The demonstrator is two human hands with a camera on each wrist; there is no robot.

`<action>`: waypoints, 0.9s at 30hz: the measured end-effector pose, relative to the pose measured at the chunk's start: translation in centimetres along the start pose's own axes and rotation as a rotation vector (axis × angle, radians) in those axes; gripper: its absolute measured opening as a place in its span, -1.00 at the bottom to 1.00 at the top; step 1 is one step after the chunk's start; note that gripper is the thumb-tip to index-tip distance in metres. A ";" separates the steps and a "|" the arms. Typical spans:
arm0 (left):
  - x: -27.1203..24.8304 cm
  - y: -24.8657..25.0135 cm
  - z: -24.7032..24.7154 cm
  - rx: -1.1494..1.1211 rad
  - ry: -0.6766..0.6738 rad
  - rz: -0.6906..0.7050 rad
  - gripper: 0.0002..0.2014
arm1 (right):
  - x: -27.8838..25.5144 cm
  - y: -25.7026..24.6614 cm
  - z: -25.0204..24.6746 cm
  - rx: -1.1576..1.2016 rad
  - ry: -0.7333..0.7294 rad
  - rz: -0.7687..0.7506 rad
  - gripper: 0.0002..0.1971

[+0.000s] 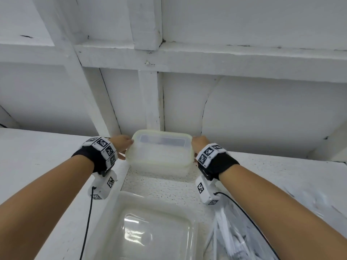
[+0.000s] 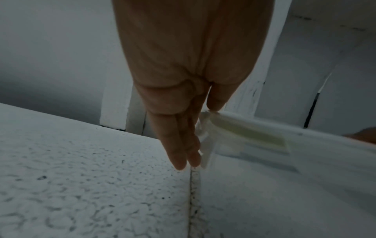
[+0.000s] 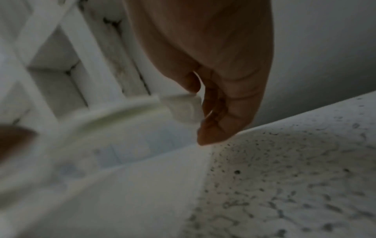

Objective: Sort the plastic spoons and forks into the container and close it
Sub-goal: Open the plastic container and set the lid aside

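The lidded translucent container (image 1: 160, 152) sits at 12 o'clock on the white speckled surface (image 1: 165, 186), against the white wall. The left hand (image 1: 123, 144) at its 9 o'clock end and the right hand (image 1: 200, 142) at its 3 o'clock end each pinch a side latch between thumb and fingers. A second clear container (image 1: 150, 228) lies at 6 o'clock, with a clear bag of plastic cutlery (image 1: 231, 235) at about 5 o'clock.

head: above and behind both forearms, facing forward and down, mid range | left wrist: close along left hand (image 2: 183, 90) toward container (image 2: 254, 141) end | right wrist: close along right hand (image 3: 215, 77), blurred | shared: container (image 1: 160, 149) between the hands, speckled white surface (image 2: 81, 185) beneath
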State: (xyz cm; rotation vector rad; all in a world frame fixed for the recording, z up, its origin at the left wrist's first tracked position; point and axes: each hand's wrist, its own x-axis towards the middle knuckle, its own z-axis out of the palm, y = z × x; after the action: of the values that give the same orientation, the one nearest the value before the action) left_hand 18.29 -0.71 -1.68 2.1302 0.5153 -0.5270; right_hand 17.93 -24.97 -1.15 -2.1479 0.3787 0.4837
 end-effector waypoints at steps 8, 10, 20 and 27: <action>0.3 1.1 0.8 0.080 0.065 0.044 -0.46 | 2.5 0.1 1.8 -0.001 0.229 -0.027 -0.54; 0.4 0.6 1.0 0.050 0.066 0.056 -0.44 | 2.9 0.4 2.1 -0.020 0.244 -0.006 -0.50; 1.1 0.2 1.1 0.172 0.188 0.092 -0.42 | 2.6 0.2 1.8 -0.110 0.245 -0.026 -0.49; 1.2 -0.7 -0.2 -0.064 0.092 0.038 -0.40 | 1.3 -0.5 0.8 -0.220 0.034 -0.140 -0.55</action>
State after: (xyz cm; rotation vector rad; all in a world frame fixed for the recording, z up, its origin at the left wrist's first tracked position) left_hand 18.97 0.01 -2.65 2.1063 0.5350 -0.3872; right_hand 19.15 -24.16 -1.81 -2.3786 0.1985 0.4255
